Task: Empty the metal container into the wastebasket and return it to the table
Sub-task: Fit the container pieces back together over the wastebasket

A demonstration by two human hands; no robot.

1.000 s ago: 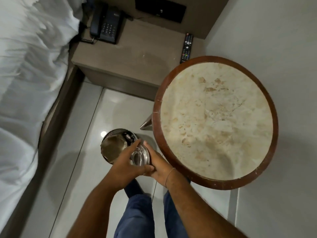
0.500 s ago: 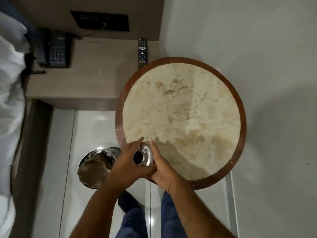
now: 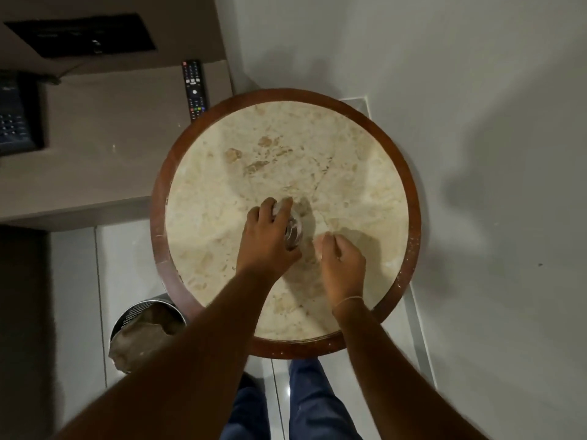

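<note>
Container: metal container (image 3: 293, 231) sits approx. at table centre, under your left hand; only a shiny sliver shows at the hand's 3 o'clock side; whether its base is fully down on the marble, cannot tell.
Left hand: left hand (image 3: 266, 236) draped over the container from above; fingers (image 3: 284, 207) curled round its far rim at 12 o'clock, thumb side hidden; a closed wrap on the container.
Right hand: right hand (image 3: 341, 260) at 4 o'clock of the container, just beside it, not touching as far as visible; fingers loosely curled, holding nothing.
Table: round table (image 3: 409, 173), marble top w/ wooden rim; top bare apart from the container.
Wastebasket: wastebasket (image 3: 144, 328) on the floor at 8 o'clock of the table, partly behind your left forearm; crumpled stuff inside.
Handling (est.): small, rigid, prob. light; polished wall likely slippery, so grip across the rim or pinch opposing sides, not the smooth flank; won't crush; may clink or skid on marble, so set down flat before releasing.
Task stage (est.): emptying looks done; the return to the table is at its end.
</note>
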